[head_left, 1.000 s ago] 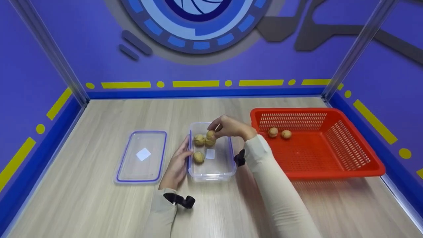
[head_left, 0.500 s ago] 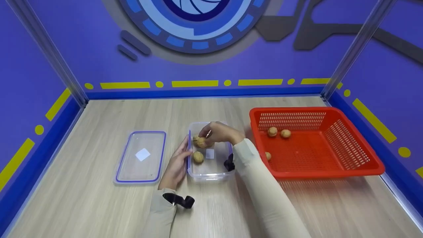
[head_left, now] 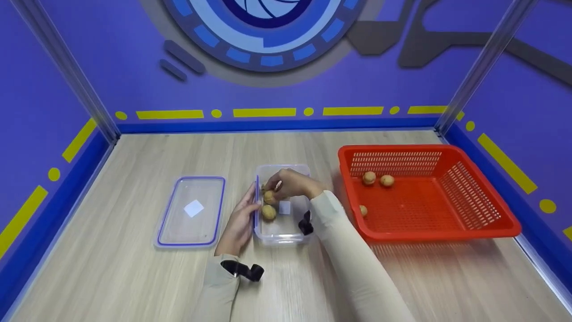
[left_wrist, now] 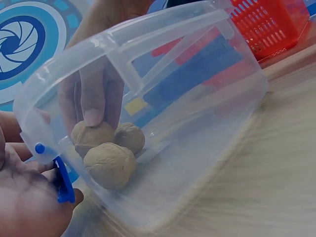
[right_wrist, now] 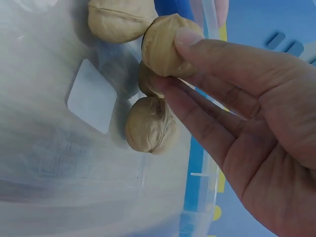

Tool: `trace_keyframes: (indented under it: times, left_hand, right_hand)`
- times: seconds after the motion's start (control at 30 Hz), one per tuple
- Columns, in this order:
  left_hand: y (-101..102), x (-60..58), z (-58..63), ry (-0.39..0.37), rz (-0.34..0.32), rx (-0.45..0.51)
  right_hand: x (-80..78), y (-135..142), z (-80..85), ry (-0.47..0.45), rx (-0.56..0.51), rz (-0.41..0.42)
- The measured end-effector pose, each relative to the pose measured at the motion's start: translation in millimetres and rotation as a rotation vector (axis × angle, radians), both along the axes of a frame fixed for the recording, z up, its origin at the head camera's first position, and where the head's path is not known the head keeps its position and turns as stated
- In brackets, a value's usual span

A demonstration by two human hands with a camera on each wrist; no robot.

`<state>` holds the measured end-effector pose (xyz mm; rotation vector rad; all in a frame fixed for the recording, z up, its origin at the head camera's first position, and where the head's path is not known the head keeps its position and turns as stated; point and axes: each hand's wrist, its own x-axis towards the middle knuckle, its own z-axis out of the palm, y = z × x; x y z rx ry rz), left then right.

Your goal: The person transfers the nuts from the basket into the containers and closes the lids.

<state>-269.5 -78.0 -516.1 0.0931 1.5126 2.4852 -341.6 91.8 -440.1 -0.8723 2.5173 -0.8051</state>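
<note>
A clear plastic food container (head_left: 286, 235) stands at the middle of the table, with walnuts inside. My left hand (head_left: 240, 223) holds its left side, fingers along the outer wall and thumb at the rim. In the left wrist view a blue clasp (left_wrist: 64, 180) hangs beside that palm. Inside the container, my right hand (head_left: 292, 184) pinches a walnut (right_wrist: 165, 47) between thumb and fingers. Another walnut (head_left: 268, 212) lies just in front of it. Two more, including a walnut (right_wrist: 148, 123) by the fingers, show in the right wrist view, mostly hidden from the head view.
A container lid (head_left: 192, 228) with a blue seal lies flat to the left. On the right stands a red plastic basket (head_left: 420, 214) with a few walnuts (head_left: 387, 180) in it. Purple panels (head_left: 286, 96) border the table at the back and sides.
My right hand has moved left and down into the container with the walnut, toward the left wall. As the right forearm shifted, another walnut in the basket came into sight. The left hand stays put.
</note>
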Motion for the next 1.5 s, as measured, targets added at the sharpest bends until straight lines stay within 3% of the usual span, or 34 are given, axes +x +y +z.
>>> trace_keyframes:
  times: [0.73, 1.0, 1.13, 1.5]
  left_hand:
    - [0.2, 0.1, 1.0, 0.005, 0.001, -0.016]
    - [-0.7, 1.4, 1.1, 0.007, 0.002, -0.007]
    - [-0.2, 1.2, -0.2, 0.016, 0.0, -0.003]
    - [-0.1, 0.3, -0.6, 0.009, 0.003, 0.005]
  right_hand:
    - [4.9, -6.9, 1.0, -0.072, 0.132, 0.032]
    - [6.7, -8.0, 4.0, -0.078, 0.13, 0.037]
    - [7.3, -5.7, 9.6, -0.076, 0.127, 0.038]
    - [5.1, 12.8, 37.3, -0.072, 0.171, -0.065]
